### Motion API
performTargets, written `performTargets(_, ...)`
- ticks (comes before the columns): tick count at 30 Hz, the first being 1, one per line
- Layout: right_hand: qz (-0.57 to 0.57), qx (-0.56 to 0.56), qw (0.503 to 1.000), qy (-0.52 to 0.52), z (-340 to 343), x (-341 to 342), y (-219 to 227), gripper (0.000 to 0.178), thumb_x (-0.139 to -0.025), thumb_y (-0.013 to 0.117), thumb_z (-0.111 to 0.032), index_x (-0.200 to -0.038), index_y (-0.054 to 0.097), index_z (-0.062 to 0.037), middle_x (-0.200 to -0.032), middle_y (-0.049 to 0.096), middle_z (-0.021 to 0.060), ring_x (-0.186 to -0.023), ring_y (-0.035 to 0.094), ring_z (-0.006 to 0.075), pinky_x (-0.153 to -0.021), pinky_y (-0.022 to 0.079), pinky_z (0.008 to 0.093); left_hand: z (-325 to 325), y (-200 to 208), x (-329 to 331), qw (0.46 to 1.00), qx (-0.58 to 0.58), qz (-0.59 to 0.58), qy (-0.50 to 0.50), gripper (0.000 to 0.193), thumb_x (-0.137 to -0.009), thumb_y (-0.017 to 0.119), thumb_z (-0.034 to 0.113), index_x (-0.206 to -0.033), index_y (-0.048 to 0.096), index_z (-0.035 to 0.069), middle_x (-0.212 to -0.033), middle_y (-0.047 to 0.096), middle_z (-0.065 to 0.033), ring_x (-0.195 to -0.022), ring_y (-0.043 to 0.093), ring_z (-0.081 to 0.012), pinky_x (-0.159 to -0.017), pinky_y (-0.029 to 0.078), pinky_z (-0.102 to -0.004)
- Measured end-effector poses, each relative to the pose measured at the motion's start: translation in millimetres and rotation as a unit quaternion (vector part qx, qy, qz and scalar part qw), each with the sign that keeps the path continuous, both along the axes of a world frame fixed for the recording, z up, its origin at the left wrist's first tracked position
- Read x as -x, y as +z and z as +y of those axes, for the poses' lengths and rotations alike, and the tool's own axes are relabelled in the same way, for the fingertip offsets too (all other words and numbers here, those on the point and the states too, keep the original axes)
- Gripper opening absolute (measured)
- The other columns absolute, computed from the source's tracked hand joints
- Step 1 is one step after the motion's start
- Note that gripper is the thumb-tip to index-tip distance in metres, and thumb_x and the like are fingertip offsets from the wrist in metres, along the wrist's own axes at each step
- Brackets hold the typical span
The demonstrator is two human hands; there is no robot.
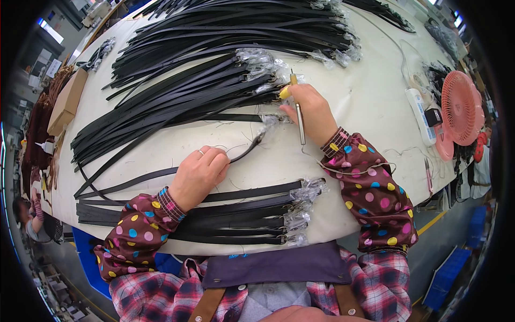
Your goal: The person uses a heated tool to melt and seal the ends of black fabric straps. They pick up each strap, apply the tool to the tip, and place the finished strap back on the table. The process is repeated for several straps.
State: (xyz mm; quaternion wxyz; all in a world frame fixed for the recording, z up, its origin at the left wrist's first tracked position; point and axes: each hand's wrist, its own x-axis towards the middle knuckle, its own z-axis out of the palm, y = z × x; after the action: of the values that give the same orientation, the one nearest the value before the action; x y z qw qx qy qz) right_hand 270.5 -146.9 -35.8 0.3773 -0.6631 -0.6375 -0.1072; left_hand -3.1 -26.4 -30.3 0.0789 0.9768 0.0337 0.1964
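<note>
My left hand [201, 174] is closed around a black strap [142, 176], pinching it a little short of its plastic-wrapped end. That end bends up and away to the right, with clear plastic wrap [269, 123] around it. In my right hand [314, 110] is a slim metal pen-shaped tool [300, 123] with a brass-coloured front, its thin tip pointing away from me. A cable leaves the tool's rear and passes over my right sleeve. A yellow cover [285, 92] sits on a fingertip of the right hand, close to the wrapped ends of a middle pile of black straps [177, 96].
Another large pile of black straps [230, 32] lies farther back, and a smaller row [236, 214] lies nearest me. To the right are a pink fan [462, 107], a white power strip [421, 115] and tweezers [428, 174]. A cardboard box [67, 102] stands on the left edge.
</note>
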Motion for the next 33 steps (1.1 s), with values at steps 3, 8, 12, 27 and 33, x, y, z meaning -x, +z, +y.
performTargets(3,0.015,0.015,1.0,0.013,-18,11,12,0.028,-0.077,0.075,-0.003,-0.099,0.059,-0.0032,-0.101,0.067,0.0121,-0.094,0.063,0.0307,-0.08,0.052,0.0358,-8,8,3,0.995,0.096,0.033,-0.01,0.022,-0.079,0.073,0.013,-0.094,0.059,0.008,-0.099,0.06,-0.0061,-0.089,0.06,-0.025,-0.074,0.049,-0.0339)
performTargets(8,0.078,0.105,0.986,0.102,-53,43,20,0.031,-0.076,0.078,-0.008,-0.099,0.059,-0.0033,-0.103,0.068,0.0099,-0.09,0.062,0.0299,-0.079,0.052,0.0354,-16,10,-10,0.979,0.183,0.085,0.02,0.03,-0.082,0.074,0.019,-0.105,0.058,0.008,-0.101,0.056,-0.0087,-0.089,0.059,-0.0289,-0.076,0.05,-0.0369)
performTargets(12,0.102,0.147,0.974,0.139,-66,49,10,0.03,-0.076,0.079,-0.011,-0.099,0.06,-0.0043,-0.097,0.066,0.0099,-0.086,0.061,0.0292,-0.075,0.051,0.0353,-19,12,-19,0.974,0.206,0.092,-0.003,0.03,-0.082,0.074,0.02,-0.104,0.058,0.008,-0.1,0.056,-0.0086,-0.088,0.06,-0.0279,-0.074,0.05,-0.0364)
performTargets(27,0.115,0.143,0.978,0.103,-68,40,17,0.025,-0.08,0.071,-0.005,-0.1,0.057,-0.0033,-0.087,0.061,0.0147,-0.084,0.06,0.0337,-0.072,0.05,0.0399,-17,3,-39,0.967,0.243,0.079,0.009,0.012,-0.085,0.068,0.014,-0.094,0.063,0.007,-0.08,0.059,-0.0076,-0.082,0.061,-0.0276,-0.07,0.049,-0.0361)
performTargets(33,0.071,0.124,0.984,0.103,-66,37,10,0.024,-0.08,0.07,-0.005,-0.099,0.055,-0.0045,-0.087,0.061,0.0133,-0.083,0.059,0.0329,-0.071,0.049,0.0408,-20,10,-44,0.973,0.22,0.062,0.032,0.019,-0.085,0.069,0.013,-0.101,0.062,0.007,-0.095,0.06,-0.0094,-0.086,0.063,-0.0273,-0.073,0.051,-0.036)
